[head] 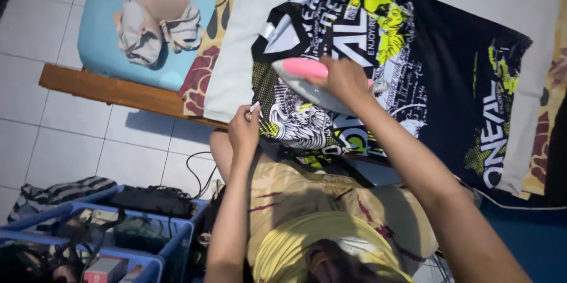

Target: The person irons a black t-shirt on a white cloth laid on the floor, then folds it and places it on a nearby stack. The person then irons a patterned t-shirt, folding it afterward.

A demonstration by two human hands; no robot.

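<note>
Where white tiles [71, 135] meet the bed [112, 89], a cloth-covered surface [236, 52].

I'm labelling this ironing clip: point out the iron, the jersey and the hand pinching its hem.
iron [301, 69], head view, pink handle.
jersey [449, 82], head view, dark back panel.
left hand [244, 129], head view, knuckles.

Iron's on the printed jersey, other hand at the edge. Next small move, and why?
Probably glide the iron toward the sleeve end. The right hand grips its pink handle with the soleplate on the jersey's front print, while the left hand pinches the near edge, seemingly pulling the cloth taut. The dark part beyond the iron looks reachable.
</note>
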